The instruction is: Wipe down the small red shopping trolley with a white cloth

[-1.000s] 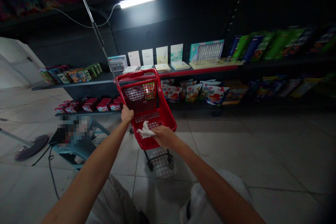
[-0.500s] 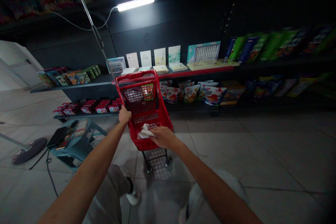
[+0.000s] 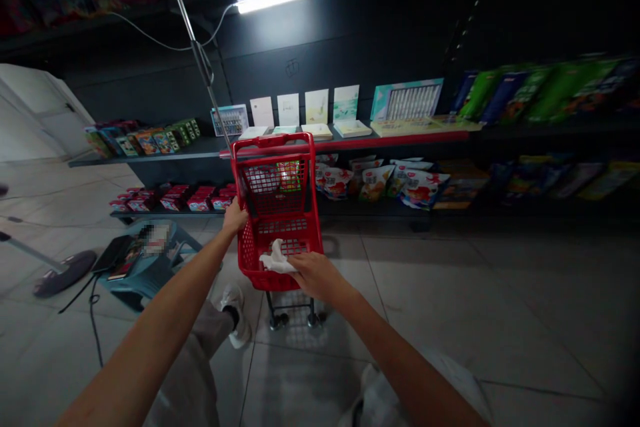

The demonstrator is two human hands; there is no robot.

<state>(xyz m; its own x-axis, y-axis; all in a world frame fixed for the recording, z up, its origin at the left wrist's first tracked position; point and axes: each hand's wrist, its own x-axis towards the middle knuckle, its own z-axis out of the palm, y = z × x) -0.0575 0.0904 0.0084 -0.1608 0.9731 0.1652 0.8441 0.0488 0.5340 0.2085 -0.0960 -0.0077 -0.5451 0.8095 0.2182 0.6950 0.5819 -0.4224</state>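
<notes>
Since the earlier frame, our red plastic shopping cart (image 3: 277,177) has turned to stand squarer before us, and our white sneaker (image 3: 235,315) has come fully into view just beside it on the pale tile floor (image 3: 430,320). Our left hand (image 3: 235,218) has a closed grip on the cart's latticed side wall. Our right hand (image 3: 317,277) is closed over a crumpled white cloth (image 3: 276,257) at the near rim. The cart stands on 2 small black wheels (image 3: 276,322) in front of a dark metal shelf (image 3: 165,155) and glossy packaged snacks (image 3: 417,188).
</notes>
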